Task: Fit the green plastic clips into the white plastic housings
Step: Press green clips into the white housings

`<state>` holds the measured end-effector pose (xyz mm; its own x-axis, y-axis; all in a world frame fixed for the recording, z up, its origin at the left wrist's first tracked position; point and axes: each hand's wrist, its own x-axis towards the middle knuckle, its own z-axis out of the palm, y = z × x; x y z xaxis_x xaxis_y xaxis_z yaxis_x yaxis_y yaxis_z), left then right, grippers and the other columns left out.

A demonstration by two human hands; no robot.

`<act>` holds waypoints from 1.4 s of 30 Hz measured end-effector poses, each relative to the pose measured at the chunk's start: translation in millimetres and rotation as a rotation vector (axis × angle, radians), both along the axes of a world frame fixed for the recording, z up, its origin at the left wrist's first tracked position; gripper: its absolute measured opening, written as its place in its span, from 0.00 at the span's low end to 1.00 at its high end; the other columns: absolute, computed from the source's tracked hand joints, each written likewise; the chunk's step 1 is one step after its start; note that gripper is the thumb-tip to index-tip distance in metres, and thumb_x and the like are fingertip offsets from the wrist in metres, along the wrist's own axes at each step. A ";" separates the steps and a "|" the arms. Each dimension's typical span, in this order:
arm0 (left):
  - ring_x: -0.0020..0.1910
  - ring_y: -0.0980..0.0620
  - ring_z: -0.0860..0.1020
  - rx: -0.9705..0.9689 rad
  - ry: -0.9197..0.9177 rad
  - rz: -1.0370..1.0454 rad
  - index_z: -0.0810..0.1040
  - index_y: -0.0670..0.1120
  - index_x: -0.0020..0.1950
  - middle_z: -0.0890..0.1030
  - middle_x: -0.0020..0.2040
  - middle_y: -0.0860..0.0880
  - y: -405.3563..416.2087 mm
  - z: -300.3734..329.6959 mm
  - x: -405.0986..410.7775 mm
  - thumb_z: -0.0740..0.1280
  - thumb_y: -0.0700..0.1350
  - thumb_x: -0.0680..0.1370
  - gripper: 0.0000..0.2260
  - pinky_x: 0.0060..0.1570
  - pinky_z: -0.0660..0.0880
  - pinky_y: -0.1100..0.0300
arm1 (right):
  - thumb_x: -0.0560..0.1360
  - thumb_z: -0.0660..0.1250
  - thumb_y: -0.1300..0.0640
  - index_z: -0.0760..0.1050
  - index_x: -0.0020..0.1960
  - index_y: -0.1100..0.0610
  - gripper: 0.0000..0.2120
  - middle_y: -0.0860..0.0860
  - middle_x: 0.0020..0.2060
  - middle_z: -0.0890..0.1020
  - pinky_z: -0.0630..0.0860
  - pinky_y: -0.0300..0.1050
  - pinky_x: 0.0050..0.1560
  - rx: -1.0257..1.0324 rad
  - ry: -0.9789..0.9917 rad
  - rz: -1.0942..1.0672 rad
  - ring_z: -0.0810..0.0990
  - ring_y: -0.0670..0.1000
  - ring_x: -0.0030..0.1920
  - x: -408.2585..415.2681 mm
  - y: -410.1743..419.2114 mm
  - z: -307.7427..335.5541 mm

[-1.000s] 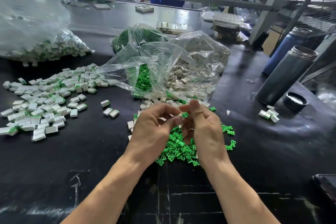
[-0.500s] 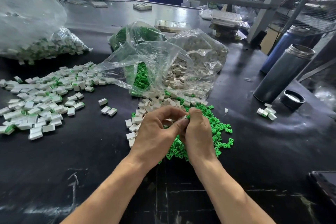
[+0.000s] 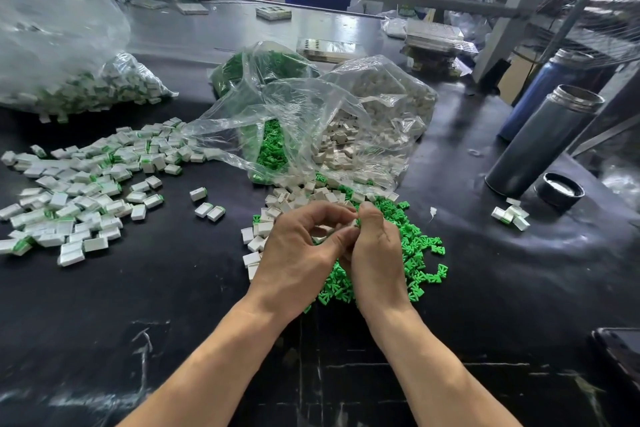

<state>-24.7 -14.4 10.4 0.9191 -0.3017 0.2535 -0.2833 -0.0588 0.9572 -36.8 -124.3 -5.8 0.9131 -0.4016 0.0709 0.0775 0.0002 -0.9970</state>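
Pressure along the slot, not across it, is what this step seems to want: left hand (image 3: 298, 253) steadies a white housing (image 3: 350, 224) in a thumb-and-finger pinch while right hand (image 3: 375, 253) pinches a green clip (image 3: 358, 221) against it, both mostly hidden by the fingers. Seat it square until flush. Loose clips (image 3: 415, 250), bright green and forked, lie under and just right of the hands; empty housings (image 3: 258, 239), small pale blocks, lie just left; finished pieces (image 3: 79, 194) lie spread well to the left.
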 end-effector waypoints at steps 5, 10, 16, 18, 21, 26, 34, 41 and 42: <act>0.47 0.58 0.84 0.016 -0.016 0.020 0.85 0.49 0.47 0.86 0.50 0.57 -4.5 -1.6 -1.0 0.74 0.39 0.77 0.05 0.46 0.79 0.64 | 0.78 0.53 0.44 0.84 0.36 0.43 0.23 0.45 0.33 0.85 0.79 0.49 0.45 -0.026 -0.016 -0.060 0.85 0.46 0.40 2.3 -1.3 -3.1; 0.47 0.57 0.84 -0.005 -0.007 0.022 0.86 0.50 0.47 0.86 0.50 0.57 -4.8 -1.9 -1.7 0.75 0.41 0.77 0.04 0.46 0.79 0.64 | 0.78 0.54 0.45 0.83 0.37 0.53 0.23 0.49 0.36 0.86 0.81 0.50 0.46 -0.015 -0.005 -0.092 0.86 0.50 0.42 3.6 -1.4 -3.9; 0.47 0.57 0.85 -0.024 -0.011 0.038 0.86 0.48 0.48 0.87 0.50 0.57 -4.3 -1.2 -2.7 0.75 0.40 0.77 0.03 0.46 0.79 0.66 | 0.78 0.53 0.47 0.85 0.37 0.51 0.23 0.48 0.38 0.88 0.81 0.47 0.48 -0.039 -0.019 -0.102 0.87 0.47 0.43 3.7 1.9 -0.8; 0.47 0.57 0.85 -0.030 -0.014 0.046 0.86 0.48 0.48 0.87 0.50 0.57 -4.2 -0.9 -3.1 0.75 0.40 0.77 0.03 0.46 0.79 0.66 | 0.78 0.53 0.47 0.84 0.36 0.50 0.23 0.46 0.37 0.87 0.81 0.46 0.47 -0.055 -0.019 -0.108 0.86 0.45 0.42 3.9 2.8 0.4; 0.47 0.58 0.85 -0.031 -0.015 0.058 0.86 0.48 0.48 0.87 0.49 0.58 -3.6 -0.7 -4.0 0.75 0.39 0.77 0.04 0.47 0.80 0.66 | 0.78 0.53 0.47 0.84 0.38 0.52 0.22 0.49 0.39 0.88 0.82 0.50 0.51 -0.054 -0.016 -0.112 0.87 0.48 0.44 4.2 3.6 1.8; 0.47 0.58 0.85 -0.032 -0.024 0.063 0.86 0.48 0.48 0.87 0.49 0.58 -4.1 0.2 -4.4 0.74 0.39 0.77 0.04 0.47 0.80 0.66 | 0.77 0.54 0.46 0.84 0.39 0.53 0.23 0.53 0.41 0.88 0.82 0.59 0.55 -0.061 -0.002 -0.126 0.87 0.53 0.46 3.8 4.3 2.9; 0.48 0.58 0.85 -0.037 -0.025 0.058 0.86 0.47 0.49 0.87 0.50 0.58 -3.4 0.3 -5.1 0.74 0.39 0.77 0.04 0.49 0.80 0.64 | 0.78 0.53 0.45 0.84 0.41 0.55 0.25 0.55 0.41 0.88 0.83 0.59 0.53 -0.074 -0.001 -0.101 0.87 0.54 0.46 2.5 4.0 2.6; 0.49 0.55 0.85 -0.042 0.023 0.083 0.86 0.48 0.49 0.86 0.51 0.56 -2.1 0.5 -2.3 0.75 0.41 0.77 0.02 0.49 0.82 0.58 | 0.81 0.53 0.38 0.83 0.36 0.41 0.25 0.42 0.29 0.82 0.75 0.44 0.39 -0.098 0.027 -0.021 0.80 0.42 0.33 -1.2 1.1 5.1; 0.49 0.55 0.85 -0.038 0.016 0.104 0.86 0.48 0.49 0.86 0.50 0.55 -0.7 0.3 -0.8 0.75 0.42 0.77 0.02 0.50 0.82 0.56 | 0.81 0.52 0.36 0.82 0.35 0.42 0.26 0.42 0.27 0.80 0.73 0.46 0.38 -0.103 0.029 -0.019 0.78 0.43 0.31 -2.4 -0.4 4.8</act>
<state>-25.5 -15.1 10.7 0.9492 -0.1945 0.2475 -0.2618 -0.0511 0.9638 -39.1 -124.7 -1.0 0.9075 -0.4110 0.0863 0.0475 -0.1039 -0.9935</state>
